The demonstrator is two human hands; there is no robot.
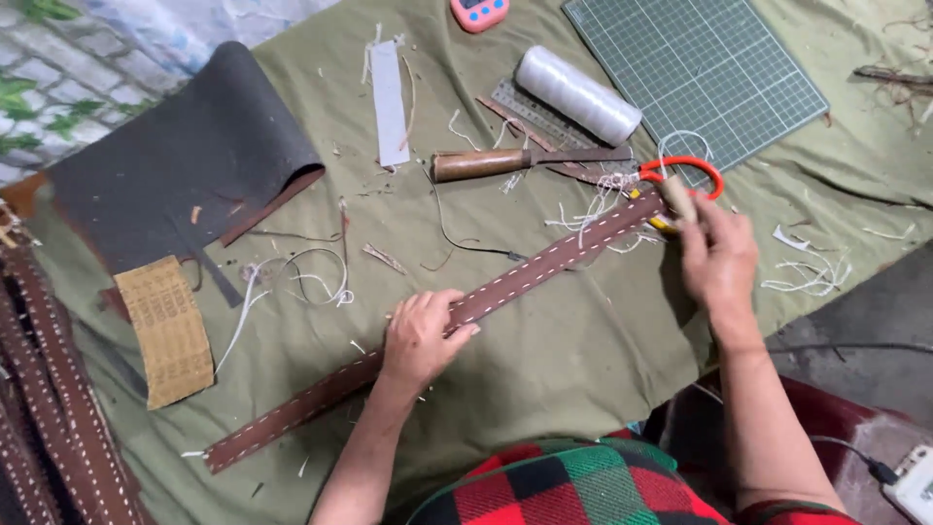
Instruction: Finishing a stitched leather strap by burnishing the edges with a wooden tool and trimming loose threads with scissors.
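Two hands work a long brown stitched leather strap point(437, 326) lying slantwise on the olive cloth point(573, 360). The left hand point(420, 338) presses flat on it, fingers loosely spread. The right hand point(717, 255) grips a small pale cylinder point(677, 196) near the orange-handled scissors point(680, 170). Beyond lie a wooden-handled knife point(520, 160), white thread spool point(577, 94) and green gridded mat point(695, 63).

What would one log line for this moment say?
left hand: pressing on brown stitched leather strap | right hand: holding small pale cylinder at strap's far end | nearby: orange-handled scissors, white thread spool
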